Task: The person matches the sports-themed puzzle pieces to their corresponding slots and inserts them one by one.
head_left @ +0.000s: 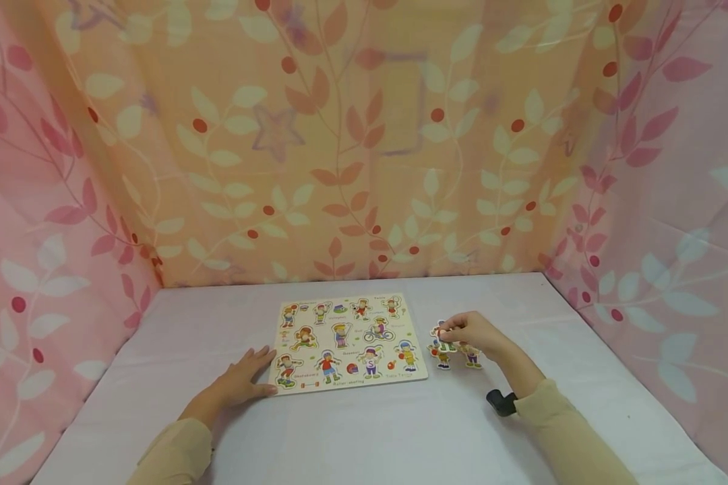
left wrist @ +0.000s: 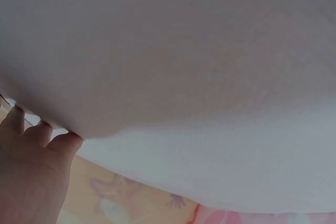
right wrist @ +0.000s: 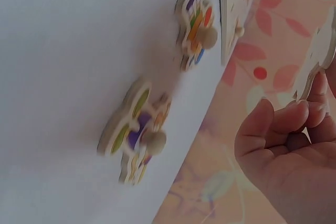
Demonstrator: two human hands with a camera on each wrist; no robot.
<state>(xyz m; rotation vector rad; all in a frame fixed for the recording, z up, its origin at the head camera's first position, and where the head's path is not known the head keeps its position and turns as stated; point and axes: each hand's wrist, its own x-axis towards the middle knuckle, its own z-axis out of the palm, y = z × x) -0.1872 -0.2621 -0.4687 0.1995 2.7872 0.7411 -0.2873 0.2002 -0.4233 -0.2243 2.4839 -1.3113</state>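
Note:
A wooden knob puzzle board (head_left: 421,364) printed with children doing sports lies mid-table, with several figure pieces on it. My left hand (head_left: 243,378) rests by its lower left corner, thumb and fingers spread along the left edge; the left wrist view shows only part of this hand (left wrist: 37,166). To the right of the board, my right hand (head_left: 476,333) pinches a figure-shaped puzzle piece (head_left: 438,330) above the table. Two more knobbed pieces lie below it, one with purple and orange (right wrist: 197,24), the other with green and purple (right wrist: 137,129).
The table (head_left: 352,438) has a white cloth. Patterned curtains stand at the back (head_left: 352,202) and on both sides. A black object (head_left: 501,402) sits at my right wrist, beside the sleeve.

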